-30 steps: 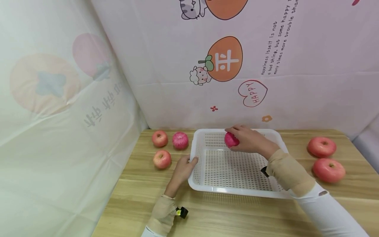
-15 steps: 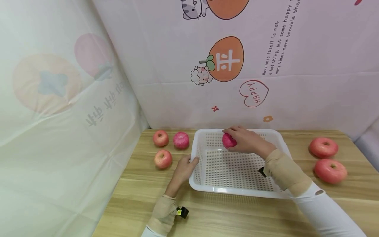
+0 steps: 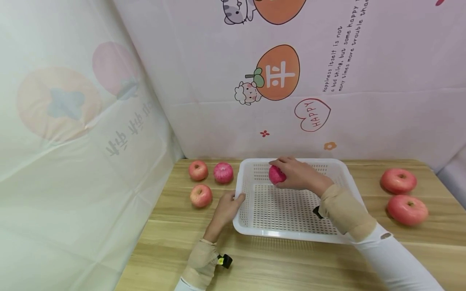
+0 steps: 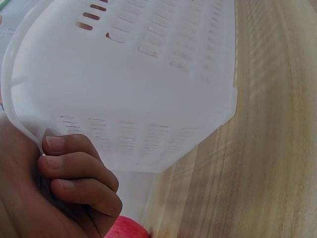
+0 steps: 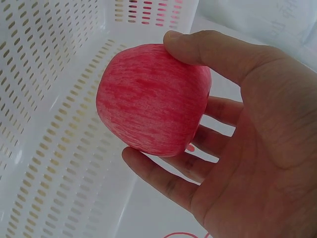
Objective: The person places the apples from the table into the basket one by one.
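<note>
Our right hand [image 3: 300, 174] gripped one apple [image 3: 276, 175] over the empty basket's [image 3: 291, 236] twelve o'clock wall; our left hand [image 3: 226, 207] pinched its nine o'clock rim; five apples waited outside.

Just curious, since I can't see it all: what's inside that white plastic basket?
The white perforated plastic basket shows only a bare slotted floor. The right hand holds a red streaked apple over its far end. The forearm hides part of the floor.
</note>
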The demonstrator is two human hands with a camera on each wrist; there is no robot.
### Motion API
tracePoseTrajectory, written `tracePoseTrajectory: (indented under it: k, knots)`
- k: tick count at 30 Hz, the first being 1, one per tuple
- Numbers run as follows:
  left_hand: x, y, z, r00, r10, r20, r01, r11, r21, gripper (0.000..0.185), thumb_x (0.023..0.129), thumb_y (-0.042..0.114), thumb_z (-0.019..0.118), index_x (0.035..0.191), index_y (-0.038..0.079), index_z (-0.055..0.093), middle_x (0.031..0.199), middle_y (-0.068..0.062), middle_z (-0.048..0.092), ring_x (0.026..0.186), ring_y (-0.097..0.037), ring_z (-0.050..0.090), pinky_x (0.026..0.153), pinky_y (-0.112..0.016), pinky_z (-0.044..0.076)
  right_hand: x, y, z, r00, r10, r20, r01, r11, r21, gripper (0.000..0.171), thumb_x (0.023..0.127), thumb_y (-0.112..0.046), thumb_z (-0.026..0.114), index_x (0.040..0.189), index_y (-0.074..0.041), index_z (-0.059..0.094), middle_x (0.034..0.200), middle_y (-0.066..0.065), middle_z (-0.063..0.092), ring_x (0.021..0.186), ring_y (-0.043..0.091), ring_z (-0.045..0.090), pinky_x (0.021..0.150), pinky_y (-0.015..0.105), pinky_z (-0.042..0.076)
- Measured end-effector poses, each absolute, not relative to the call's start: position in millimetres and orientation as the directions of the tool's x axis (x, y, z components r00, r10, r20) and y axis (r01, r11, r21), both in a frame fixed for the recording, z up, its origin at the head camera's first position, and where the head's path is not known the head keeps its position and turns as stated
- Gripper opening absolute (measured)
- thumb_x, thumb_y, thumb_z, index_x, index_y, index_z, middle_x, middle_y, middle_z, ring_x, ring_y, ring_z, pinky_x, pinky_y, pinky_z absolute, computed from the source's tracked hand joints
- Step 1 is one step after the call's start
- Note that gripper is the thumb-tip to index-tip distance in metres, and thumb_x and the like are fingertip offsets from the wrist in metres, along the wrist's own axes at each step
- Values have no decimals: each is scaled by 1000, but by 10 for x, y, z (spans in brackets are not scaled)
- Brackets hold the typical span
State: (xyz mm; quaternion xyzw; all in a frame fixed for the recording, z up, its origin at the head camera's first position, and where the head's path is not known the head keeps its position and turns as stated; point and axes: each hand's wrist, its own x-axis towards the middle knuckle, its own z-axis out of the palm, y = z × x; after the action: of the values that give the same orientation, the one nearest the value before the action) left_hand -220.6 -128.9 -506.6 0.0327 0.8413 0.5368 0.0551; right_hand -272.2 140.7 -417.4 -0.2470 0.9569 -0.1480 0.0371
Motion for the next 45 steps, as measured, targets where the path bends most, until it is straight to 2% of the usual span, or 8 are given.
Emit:
tracePoseTrajectory:
  k: [12, 22, 36, 45]
  knots:
    - [-2220, -1298, -5080, -992, 107, -64, -12, 430, 903, 44, 104, 40, 58, 121, 2, 75, 97, -15, 79, 78, -18, 74, 66, -32, 62, -2745, 1317, -4235, -868, -496, -18, -465, 825, -321, 76, 89, -30, 85, 155, -10, 54, 154, 19, 55, 136, 41, 54, 100, 57, 60]
    - [-2226, -1301, -5071, -992, 108, -64, -12, 427, 904, 44, 104, 38, 58, 122, 2, 75, 98, -16, 79, 78, -18, 74, 66, -32, 62, -2773, 1233, -4245, -854, -520, -8, -491, 813, -312, 75, 88, -31, 84, 154, -9, 55, 154, 21, 55, 134, 41, 56, 100, 59, 58]
    - [-2223, -1305, -5067, -989, 123, -84, -25, 418, 908, 45, 105, 40, 58, 124, 2, 74, 97, -15, 78, 78, -18, 75, 66, -33, 63, -2800, 1145, -4342, -855, -517, -45, -476, 817, -326, 76, 89, -31, 85, 155, -9, 54, 154, 21, 55, 131, 40, 57, 101, 57, 59]
    - [-2224, -1311, -5072, -990, 120, -68, -11, 427, 904, 44, 104, 39, 59, 120, 3, 76, 96, -15, 78, 78, -18, 74, 66, -32, 62, -2813, 1079, -4423, -858, -511, -54, -471, 823, -318, 76, 88, -32, 85, 154, -10, 55, 155, 20, 55, 134, 40, 56, 104, 59, 57]
